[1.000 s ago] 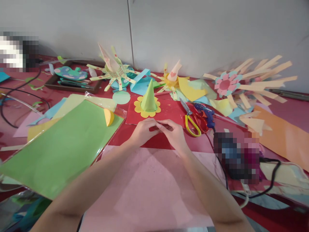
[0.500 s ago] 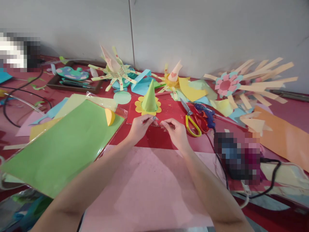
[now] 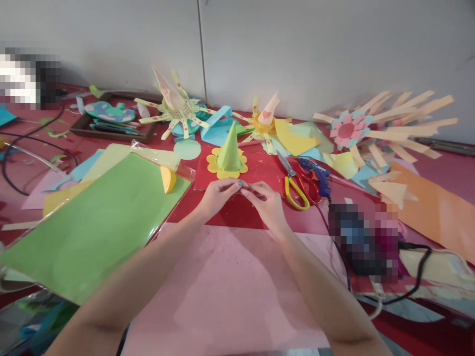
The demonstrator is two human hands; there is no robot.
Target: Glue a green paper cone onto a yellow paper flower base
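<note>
Pinching narrowly, perhaps for fine control, left hand (image 3: pixel 215 199) and right hand (image 3: pixel 270 203) come together; whether they hold something, I cannot tell. Beyond them, at twelve o'clock, green cone (image 3: pixel 229 154) stands on its wide base.

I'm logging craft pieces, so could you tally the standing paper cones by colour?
Green: 1, the green cone on the yellow paper flower
Pale pink: 2, the left cone and the heart-marked cone
Total: 3

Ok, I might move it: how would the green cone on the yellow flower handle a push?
The green cone looks like paper, so probably light and easily dented. Tall and pointed, it might tip unless glued to the yellow flower.
</note>
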